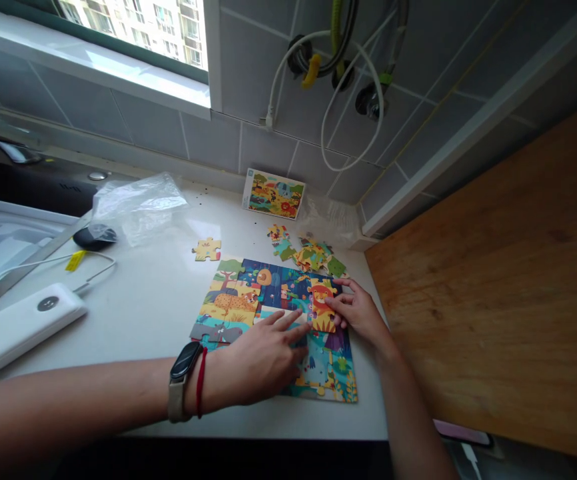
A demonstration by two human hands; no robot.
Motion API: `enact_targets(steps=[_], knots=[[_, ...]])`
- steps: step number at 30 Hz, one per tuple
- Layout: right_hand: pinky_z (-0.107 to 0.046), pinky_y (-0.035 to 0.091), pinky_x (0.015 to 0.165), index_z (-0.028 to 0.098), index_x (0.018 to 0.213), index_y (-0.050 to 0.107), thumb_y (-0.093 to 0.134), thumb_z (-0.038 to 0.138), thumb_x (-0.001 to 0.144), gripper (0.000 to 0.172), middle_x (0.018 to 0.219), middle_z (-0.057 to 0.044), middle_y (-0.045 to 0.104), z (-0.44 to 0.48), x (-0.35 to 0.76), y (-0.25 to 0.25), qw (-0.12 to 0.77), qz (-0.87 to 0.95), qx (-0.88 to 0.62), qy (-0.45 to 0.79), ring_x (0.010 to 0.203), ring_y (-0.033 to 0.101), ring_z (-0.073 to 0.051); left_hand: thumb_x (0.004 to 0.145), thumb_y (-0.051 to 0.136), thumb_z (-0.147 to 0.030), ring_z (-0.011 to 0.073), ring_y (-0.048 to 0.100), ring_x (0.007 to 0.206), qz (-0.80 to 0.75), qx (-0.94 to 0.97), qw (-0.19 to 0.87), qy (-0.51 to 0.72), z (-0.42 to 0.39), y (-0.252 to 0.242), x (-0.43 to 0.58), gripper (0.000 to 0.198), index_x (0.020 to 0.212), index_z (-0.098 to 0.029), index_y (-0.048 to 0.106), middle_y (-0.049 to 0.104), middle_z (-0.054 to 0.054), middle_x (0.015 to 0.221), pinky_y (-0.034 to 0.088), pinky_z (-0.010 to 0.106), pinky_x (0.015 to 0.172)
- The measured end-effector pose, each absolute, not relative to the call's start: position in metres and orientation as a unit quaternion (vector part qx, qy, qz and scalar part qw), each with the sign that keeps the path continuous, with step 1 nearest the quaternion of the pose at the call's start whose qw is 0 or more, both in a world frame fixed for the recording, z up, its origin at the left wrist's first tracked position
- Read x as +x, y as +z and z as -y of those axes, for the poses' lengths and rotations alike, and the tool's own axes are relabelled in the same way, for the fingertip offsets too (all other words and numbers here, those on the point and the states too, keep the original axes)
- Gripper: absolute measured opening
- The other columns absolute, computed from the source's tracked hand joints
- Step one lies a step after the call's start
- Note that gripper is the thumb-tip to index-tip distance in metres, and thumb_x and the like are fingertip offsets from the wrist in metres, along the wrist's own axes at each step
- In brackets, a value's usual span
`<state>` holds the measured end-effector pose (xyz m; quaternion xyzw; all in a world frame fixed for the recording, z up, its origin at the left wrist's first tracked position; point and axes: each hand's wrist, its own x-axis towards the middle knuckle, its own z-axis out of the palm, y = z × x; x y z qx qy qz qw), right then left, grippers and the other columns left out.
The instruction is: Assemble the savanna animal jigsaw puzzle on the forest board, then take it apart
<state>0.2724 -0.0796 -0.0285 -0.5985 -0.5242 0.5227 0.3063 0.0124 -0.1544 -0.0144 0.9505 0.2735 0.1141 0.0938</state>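
A partly assembled jigsaw puzzle (pixel 228 301) lies on the white counter, with leopard and hippo scenes on its left side and a dark blue section across the top. My right hand (pixel 361 312) pinches an orange lion puzzle piece (pixel 323 307) over the puzzle's right part. My left hand (pixel 263 353) rests across the middle of the puzzle, fingers stretched out and apart, their tips close to the lion piece. It hides part of the lower puzzle. One loose yellow puzzle piece (pixel 207 249) sits beyond the upper left corner. Several more loose pieces (pixel 313 256) are heaped behind the puzzle.
A picture card (pixel 274 194) leans against the tiled wall. Crumpled clear plastic bags (pixel 138 207) lie at left and behind the heap. A white power bank (pixel 28 327) with a cable is by the sink (pixel 58 177). A wooden panel (pixel 498 280) borders the right.
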Motion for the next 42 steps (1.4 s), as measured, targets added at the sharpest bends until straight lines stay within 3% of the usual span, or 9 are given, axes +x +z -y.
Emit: enact_targets(steps=[7,13,24,28,31,33,35,38,42], knots=[[-0.022,0.046,0.040,0.022,0.108,0.058,0.084,0.059,0.071,0.058,0.063,0.007,0.063,0.079,0.279,-0.032,0.293,0.545,-0.594,0.514,0.045,0.061,-0.013,0.100,0.065,-0.033,0.0387,0.049,0.145,-0.315,0.930,0.119,0.147,0.127,-0.020,0.008,0.029,0.127,-0.021,0.068,0.060,0.012,0.152,0.044,0.055,0.115],[-0.024,0.046,0.043,0.022,0.106,0.061,0.080,0.054,0.078,0.046,0.061,0.008,0.059,0.082,0.279,-0.030,0.265,0.608,-0.580,0.472,0.045,0.057,-0.013,0.105,0.058,-0.040,0.0395,0.041,0.152,-0.248,0.951,0.125,0.135,0.123,-0.031,0.009,0.042,0.144,-0.024,0.060,0.050,0.007,0.162,0.038,0.058,0.121],[-0.026,0.041,0.056,0.020,0.102,0.078,0.077,0.047,0.083,0.033,0.058,0.005,0.059,0.078,0.286,-0.028,0.228,0.706,-0.572,0.349,0.055,0.053,-0.015,0.110,0.044,-0.052,0.0377,0.039,0.153,-0.239,0.952,0.126,0.146,0.120,-0.040,0.012,0.050,0.150,-0.024,0.055,0.050,0.009,0.161,0.036,0.056,0.123],[-0.033,0.053,0.072,0.022,0.107,0.084,0.073,0.050,0.086,0.036,0.087,-0.007,0.082,0.077,0.289,-0.033,0.215,0.712,-0.568,0.353,0.075,0.071,-0.023,0.110,0.041,-0.057,0.0371,0.040,0.153,-0.246,0.949,0.132,0.144,0.121,-0.044,0.012,0.055,0.154,-0.025,0.050,0.048,0.009,0.163,0.034,0.056,0.123],[-0.038,0.056,0.085,0.023,0.106,0.086,0.071,0.048,0.087,0.034,0.108,-0.010,0.084,0.076,0.289,-0.035,0.223,0.711,-0.557,0.367,0.093,0.076,-0.028,0.109,0.040,-0.060,0.0369,0.040,0.153,-0.248,0.949,0.130,0.147,0.121,-0.045,0.012,0.058,0.156,-0.025,0.048,0.046,0.010,0.164,0.033,0.055,0.123],[-0.037,0.057,0.081,0.023,0.104,0.086,0.071,0.047,0.087,0.033,0.103,-0.010,0.084,0.076,0.288,-0.035,0.229,0.709,-0.558,0.365,0.089,0.076,-0.028,0.109,0.041,-0.061,0.0366,0.039,0.153,-0.248,0.949,0.126,0.149,0.121,-0.045,0.012,0.060,0.156,-0.025,0.048,0.046,0.010,0.164,0.033,0.054,0.124],[-0.033,0.055,0.070,0.022,0.100,0.086,0.073,0.048,0.085,0.033,0.086,-0.007,0.082,0.076,0.287,-0.033,0.230,0.704,-0.569,0.359,0.075,0.073,-0.024,0.109,0.041,-0.060,0.0358,0.040,0.153,-0.247,0.949,0.125,0.152,0.121,-0.045,0.012,0.059,0.155,-0.025,0.048,0.046,0.010,0.164,0.033,0.053,0.124],[-0.028,0.046,0.057,0.021,0.094,0.084,0.076,0.050,0.081,0.032,0.064,0.000,0.070,0.077,0.285,-0.032,0.241,0.695,-0.582,0.348,0.060,0.061,-0.018,0.109,0.041,-0.059,0.0358,0.040,0.152,-0.246,0.949,0.130,0.151,0.121,-0.044,0.012,0.058,0.155,-0.024,0.049,0.047,0.010,0.163,0.033,0.053,0.123],[-0.028,0.044,0.054,0.022,0.094,0.081,0.079,0.051,0.078,0.033,0.062,0.002,0.064,0.076,0.285,-0.036,0.261,0.682,-0.585,0.352,0.057,0.056,-0.017,0.109,0.039,-0.059,0.0376,0.040,0.152,-0.244,0.949,0.131,0.151,0.122,-0.042,0.012,0.058,0.155,-0.023,0.048,0.046,0.010,0.164,0.032,0.056,0.123]])
